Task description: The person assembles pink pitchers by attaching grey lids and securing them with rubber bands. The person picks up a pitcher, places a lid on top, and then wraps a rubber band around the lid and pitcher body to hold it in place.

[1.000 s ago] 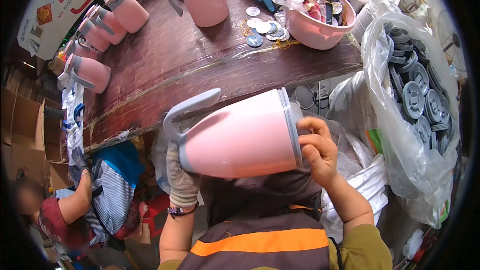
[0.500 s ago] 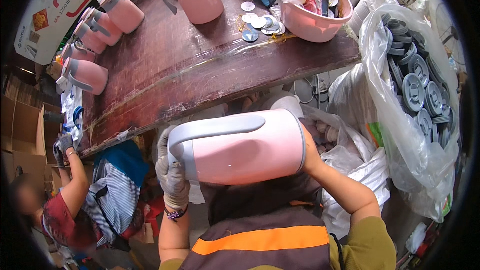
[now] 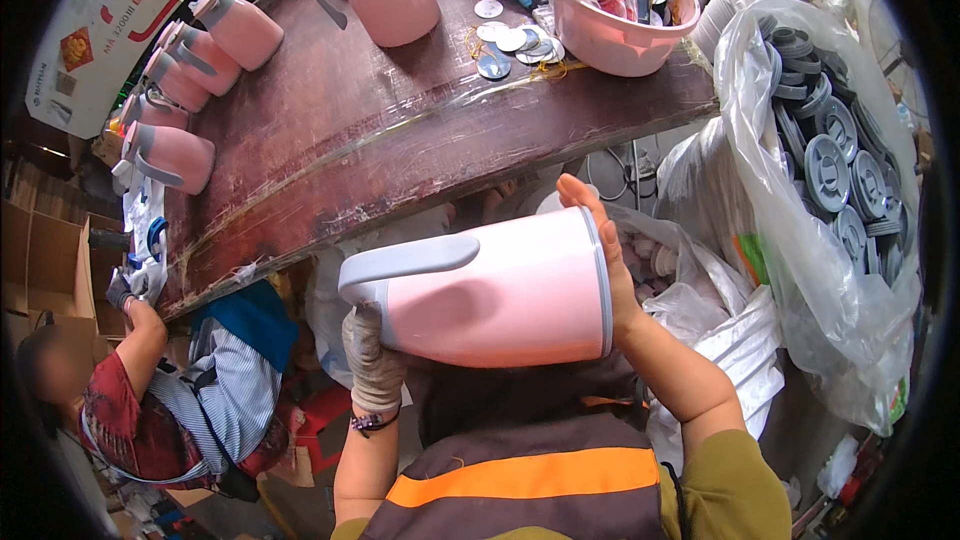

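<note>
A pink jug [image 3: 500, 310] with a grey handle, neck and base ring lies on its side in the air in front of my body, its base to the right. My left hand [image 3: 372, 355], in a pale glove, is closed on the jug's grey neck end, fingers partly hidden behind it. My bare right hand [image 3: 614, 265] lies flat against the base with its fingers stretched out past the rim. The handle [image 3: 410, 265] runs along the upper side, touched by neither hand.
A worn dark-red table [image 3: 400, 150] bears several pink jugs [image 3: 240, 30], round discs [image 3: 510, 38] and a pink tub [image 3: 620, 35] of odds and ends. At right stands a clear bag [image 3: 750, 180] of grey lids [image 3: 827, 172]. A co-worker's gloved hand [image 3: 140, 285] is at the table's left edge.
My right hand's fingers have come up into view, stretched out beside the base. My left hand has slid down and right at the neck end. The jug has turned slightly.
</note>
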Available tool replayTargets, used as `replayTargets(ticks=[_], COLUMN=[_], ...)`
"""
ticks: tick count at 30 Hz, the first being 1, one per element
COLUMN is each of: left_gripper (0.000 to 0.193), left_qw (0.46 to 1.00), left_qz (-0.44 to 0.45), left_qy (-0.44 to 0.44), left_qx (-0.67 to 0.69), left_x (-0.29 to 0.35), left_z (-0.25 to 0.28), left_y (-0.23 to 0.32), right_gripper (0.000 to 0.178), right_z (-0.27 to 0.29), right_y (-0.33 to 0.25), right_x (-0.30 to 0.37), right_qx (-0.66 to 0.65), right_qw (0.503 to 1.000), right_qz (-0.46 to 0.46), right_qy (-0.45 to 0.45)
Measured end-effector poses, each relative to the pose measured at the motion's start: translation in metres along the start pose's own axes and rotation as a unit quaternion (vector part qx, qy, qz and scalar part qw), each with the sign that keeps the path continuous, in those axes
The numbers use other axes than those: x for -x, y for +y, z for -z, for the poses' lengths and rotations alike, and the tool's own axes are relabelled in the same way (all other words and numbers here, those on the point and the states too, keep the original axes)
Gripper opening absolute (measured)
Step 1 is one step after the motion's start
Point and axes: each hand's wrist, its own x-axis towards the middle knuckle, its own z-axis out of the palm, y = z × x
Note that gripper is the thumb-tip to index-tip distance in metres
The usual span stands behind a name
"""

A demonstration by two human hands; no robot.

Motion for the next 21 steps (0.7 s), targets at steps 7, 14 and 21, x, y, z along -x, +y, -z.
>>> replayTargets(ticks=[7,14,21], left_gripper=[0.05,0.043,0.084], left_qw=[0.986,0.988,0.996], left_qz=[0.1,0.072,-0.041], left_qy=[0.035,0.064,0.006], left_qx=[0.129,0.122,-0.083], left_x=[-0.01,-0.016,-0.025], left_z=[0.004,0.018,0.035], left_y=[-0.003,-0.004,0.022], right_gripper=[0.078,0.065,0.052], right_z=[0.022,0.044,0.036], right_y=[-0.005,0.015,0.024], right_x=[0.014,0.031,0.039], right_qx=[0.273,0.206,0.109], right_qw=[0.95,0.962,0.989], right_qz=[0.151,0.088,0.018], right_qy=[-0.025,-0.154,-0.099])
